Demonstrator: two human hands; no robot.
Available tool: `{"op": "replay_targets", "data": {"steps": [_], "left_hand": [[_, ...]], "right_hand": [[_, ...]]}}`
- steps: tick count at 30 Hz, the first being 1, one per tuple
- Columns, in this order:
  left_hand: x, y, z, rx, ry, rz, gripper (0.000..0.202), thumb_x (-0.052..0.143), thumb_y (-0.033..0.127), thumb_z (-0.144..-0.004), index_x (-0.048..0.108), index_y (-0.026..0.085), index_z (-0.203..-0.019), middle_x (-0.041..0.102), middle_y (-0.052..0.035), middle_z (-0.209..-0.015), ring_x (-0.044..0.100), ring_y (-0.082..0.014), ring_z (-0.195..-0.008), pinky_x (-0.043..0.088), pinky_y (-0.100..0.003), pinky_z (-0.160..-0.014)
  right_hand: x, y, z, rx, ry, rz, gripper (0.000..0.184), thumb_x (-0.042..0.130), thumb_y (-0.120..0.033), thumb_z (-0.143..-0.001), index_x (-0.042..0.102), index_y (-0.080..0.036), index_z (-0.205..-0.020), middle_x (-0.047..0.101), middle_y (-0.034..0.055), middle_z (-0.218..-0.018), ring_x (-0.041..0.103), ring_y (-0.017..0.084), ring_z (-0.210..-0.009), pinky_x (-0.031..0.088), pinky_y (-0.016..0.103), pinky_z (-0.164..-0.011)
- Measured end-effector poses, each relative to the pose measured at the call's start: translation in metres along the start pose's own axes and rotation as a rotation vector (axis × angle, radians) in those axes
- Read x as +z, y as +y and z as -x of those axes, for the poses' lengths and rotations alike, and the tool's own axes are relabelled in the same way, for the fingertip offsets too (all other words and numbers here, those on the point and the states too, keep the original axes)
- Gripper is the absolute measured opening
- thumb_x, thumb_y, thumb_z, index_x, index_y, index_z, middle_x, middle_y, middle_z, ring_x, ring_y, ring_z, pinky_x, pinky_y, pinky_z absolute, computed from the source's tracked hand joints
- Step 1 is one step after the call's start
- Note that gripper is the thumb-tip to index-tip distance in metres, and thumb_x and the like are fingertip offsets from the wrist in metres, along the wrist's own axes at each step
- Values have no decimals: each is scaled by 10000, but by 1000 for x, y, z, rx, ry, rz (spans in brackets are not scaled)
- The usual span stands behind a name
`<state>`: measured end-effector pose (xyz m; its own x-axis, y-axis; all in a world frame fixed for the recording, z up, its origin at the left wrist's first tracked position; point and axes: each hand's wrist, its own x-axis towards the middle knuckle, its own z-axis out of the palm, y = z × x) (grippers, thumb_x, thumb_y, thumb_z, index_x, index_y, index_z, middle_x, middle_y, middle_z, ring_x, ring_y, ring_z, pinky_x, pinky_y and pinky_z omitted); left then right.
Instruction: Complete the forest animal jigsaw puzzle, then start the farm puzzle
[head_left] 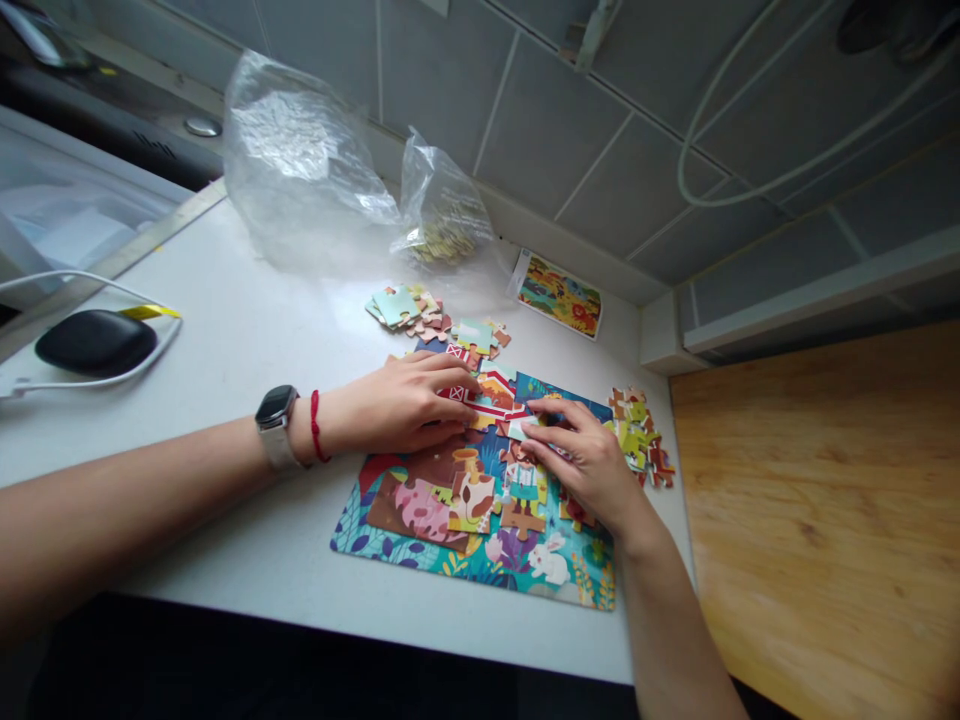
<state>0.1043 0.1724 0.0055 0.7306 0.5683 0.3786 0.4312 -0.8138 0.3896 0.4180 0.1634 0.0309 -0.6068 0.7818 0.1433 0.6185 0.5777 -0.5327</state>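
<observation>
A colourful jigsaw puzzle (480, 545) lies partly assembled on the white table (247, 330). My left hand (401, 405) rests flat on its upper left part, fingers stretched out over the red and white pieces. My right hand (581, 455) lies over the puzzle's right side, its fingertips pinching a small pale puzzle piece (521, 428) against the picture. A smartwatch (276, 425) and a red cord bracelet sit on my left wrist.
Loose pieces lie in piles behind the puzzle (409, 310) and to its right (637, 435). Clear plastic bags (315, 170) and a picture card (561, 295) stand by the tiled wall. A black mouse-like object (96, 342) with a white cable lies far left. A wooden surface (817, 500) adjoins at right.
</observation>
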Motion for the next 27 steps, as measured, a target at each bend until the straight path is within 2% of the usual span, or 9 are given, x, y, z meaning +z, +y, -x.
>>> {"op": "replay_targets", "data": {"steps": [7, 12, 18, 21, 27], "left_hand": [[1, 0, 0, 4, 16, -1, 236, 582, 325, -1074, 800, 247, -1121, 720, -103, -1281, 644, -275, -1227, 546, -425, -1030], [0, 0, 0, 9, 5, -10, 226, 595, 315, -1065, 803, 243, -1114, 730, -105, -1275, 648, -277, -1236, 549, -427, -1031], [-1, 0, -1, 31, 40, 35, 162, 664, 258, -1022, 815, 248, -1079, 761, -89, -1227, 685, -252, -1171, 555, -394, -1001], [-1, 1, -1, 34, 36, 34, 170, 652, 270, -1031, 817, 243, -1061, 762, -90, -1224, 692, -250, -1151, 554, -397, -988], [-2, 1, 0, 26, 21, 29, 172, 660, 266, -1027, 825, 254, -1071, 761, -87, -1243, 685, -248, -1130, 556, -394, -970]], "right_hand": [[-2, -1, 0, 50, -10, 5, 186, 708, -330, -1008, 822, -290, -1150, 733, 93, -1288, 696, 287, -1202, 593, 497, -1044], [-7, 0, 0, 121, 11, 30, 300, 793, -402, -944, 790, -279, -1218, 741, 94, -1206, 694, 294, -1159, 583, 501, -1029], [-7, 6, -1, 98, 46, -28, 204, 816, -370, -918, 809, -258, -1088, 768, 90, -1113, 733, 274, -1065, 600, 454, -966], [-7, 8, -2, 91, 66, -65, 174, 795, -328, -933, 798, -252, -1089, 783, 80, -1058, 746, 251, -1003, 615, 421, -909], [-8, 10, -3, 109, 41, -69, 297, 815, -347, -917, 784, -270, -1203, 784, 97, -1213, 725, 271, -1156, 568, 484, -1062]]}}
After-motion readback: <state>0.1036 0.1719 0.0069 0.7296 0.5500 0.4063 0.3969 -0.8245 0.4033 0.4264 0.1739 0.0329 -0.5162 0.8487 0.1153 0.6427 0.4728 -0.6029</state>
